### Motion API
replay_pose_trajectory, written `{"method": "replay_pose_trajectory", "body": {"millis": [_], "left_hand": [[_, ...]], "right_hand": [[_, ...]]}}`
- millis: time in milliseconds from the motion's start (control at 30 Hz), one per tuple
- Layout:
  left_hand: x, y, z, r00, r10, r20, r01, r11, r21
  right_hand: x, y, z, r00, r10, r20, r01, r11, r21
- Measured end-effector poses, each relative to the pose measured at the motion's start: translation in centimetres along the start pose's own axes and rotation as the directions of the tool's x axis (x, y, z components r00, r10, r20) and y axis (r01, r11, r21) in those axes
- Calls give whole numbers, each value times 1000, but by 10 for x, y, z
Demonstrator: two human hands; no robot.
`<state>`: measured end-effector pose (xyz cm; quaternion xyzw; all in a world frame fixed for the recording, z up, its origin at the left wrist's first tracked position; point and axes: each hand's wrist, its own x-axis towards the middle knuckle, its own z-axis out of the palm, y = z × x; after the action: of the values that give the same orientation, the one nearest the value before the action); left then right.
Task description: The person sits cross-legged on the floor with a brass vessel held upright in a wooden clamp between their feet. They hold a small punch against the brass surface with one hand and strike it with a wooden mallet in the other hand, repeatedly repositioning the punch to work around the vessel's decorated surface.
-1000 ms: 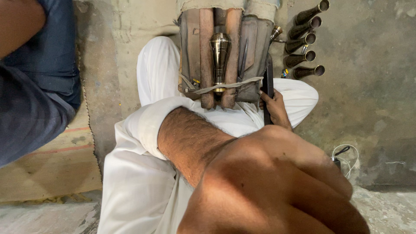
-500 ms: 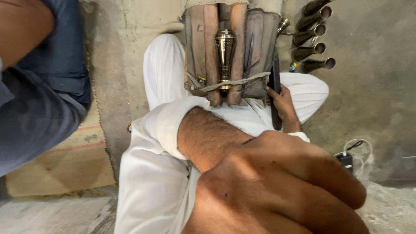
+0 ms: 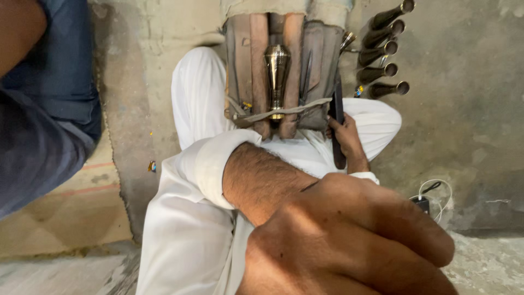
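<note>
Closest to the camera, the left hand [image 3: 349, 246] is filling the view, fingers curled in a loose fist; whether it is holding anything I cannot tell. Beyond it, the right hand [image 3: 345, 136] is closing its grip around a dark file [image 3: 337, 117]. Just left of that grip, a brass piece [image 3: 277, 74] is lying strapped between two feet [image 3: 273, 82]. Keeping the file flat and strokes steady would likely serve best. Beyond the grip, dark tubes [image 3: 382, 54] are lying; no labels showing.
</note>
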<state>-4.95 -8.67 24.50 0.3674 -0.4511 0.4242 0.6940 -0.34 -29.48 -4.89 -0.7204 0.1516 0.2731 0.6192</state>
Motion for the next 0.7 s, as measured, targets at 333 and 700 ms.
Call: {"method": "replay_pose_trajectory", "body": {"millis": [333, 700], "left_hand": [[-7, 19, -33, 954, -290, 77, 296, 951, -91], [-81, 14, -156, 429, -834, -348, 744, 107, 659]], "right_hand": [[-1, 5, -5, 999, 22, 37, -23, 999, 22], [0, 4, -13, 991, 127, 51, -131, 987, 91]]}}
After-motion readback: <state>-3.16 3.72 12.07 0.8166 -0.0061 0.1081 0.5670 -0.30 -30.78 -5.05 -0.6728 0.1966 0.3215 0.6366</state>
